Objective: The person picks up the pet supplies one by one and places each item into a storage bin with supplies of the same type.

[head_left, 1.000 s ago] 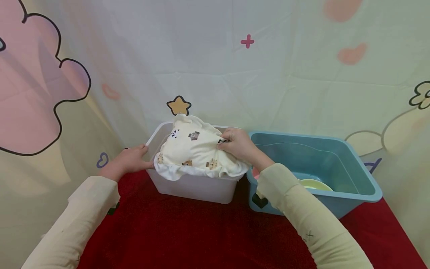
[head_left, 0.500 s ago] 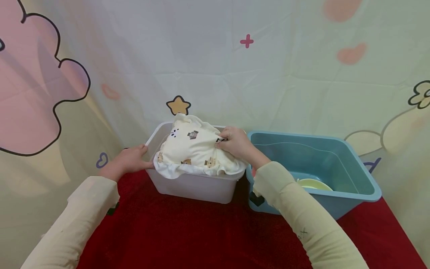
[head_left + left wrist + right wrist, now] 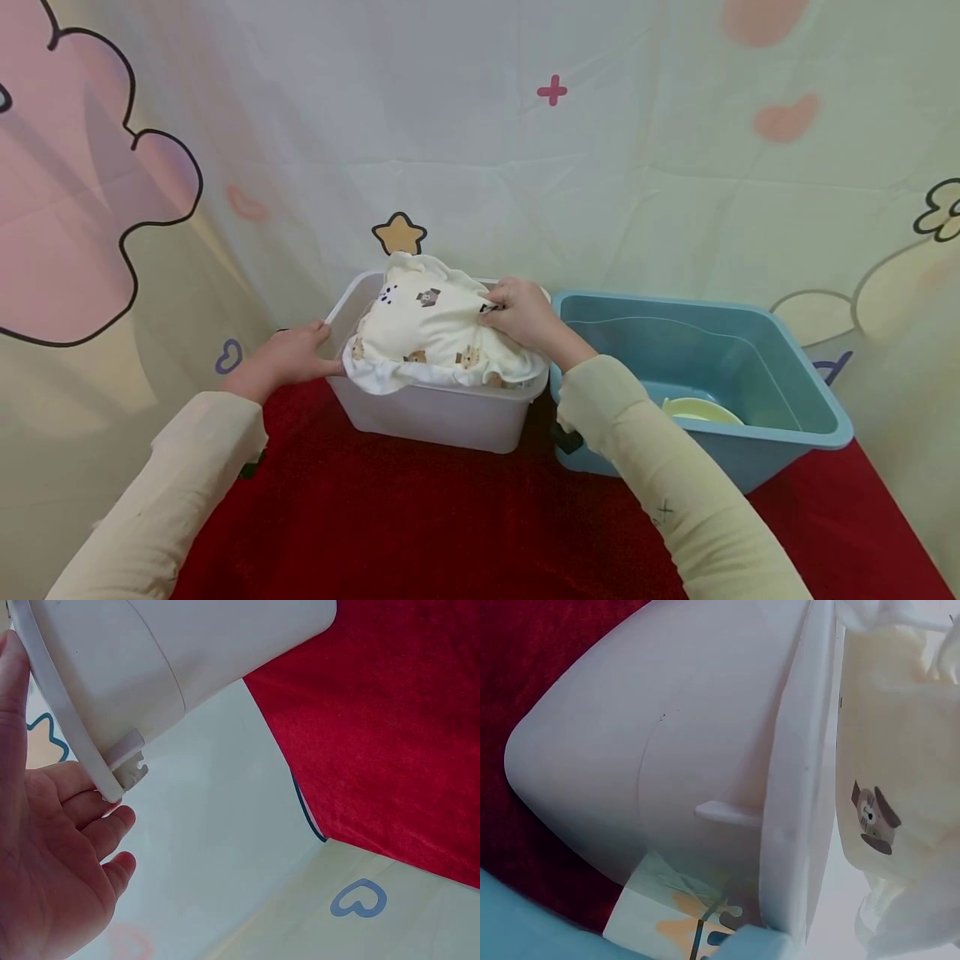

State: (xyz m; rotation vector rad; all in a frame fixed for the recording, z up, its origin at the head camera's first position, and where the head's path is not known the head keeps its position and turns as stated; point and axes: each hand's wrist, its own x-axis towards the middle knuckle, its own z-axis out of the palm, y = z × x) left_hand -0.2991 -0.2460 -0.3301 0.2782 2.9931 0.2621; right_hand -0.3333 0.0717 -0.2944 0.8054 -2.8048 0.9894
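Note:
A small cream pillow (image 3: 405, 325) with animal prints and a ruffled edge lies tilted in the mouth of a white plastic bin (image 3: 442, 417). Its back left corner stands up above the far rim. My right hand (image 3: 528, 315) pinches the pillow's cover near its right side. At the bin's left end, my left hand (image 3: 292, 354) grips the rim, which the left wrist view shows between thumb and curled fingers (image 3: 105, 832). The right wrist view has the bin's wall (image 3: 705, 735) and the pillow (image 3: 900, 750), but no hand.
A blue bin (image 3: 675, 350) stands right of the white one, under my right forearm, with a pale yellow-green dish (image 3: 701, 410) inside. Both bins stand on a red cloth (image 3: 375, 517). Close behind hangs a printed curtain (image 3: 480, 125).
My right hand has shifted slightly left with the pillow. The pillow's front right edge has drawn in, showing more of the bin's front right rim. My left hand stays on the rim.

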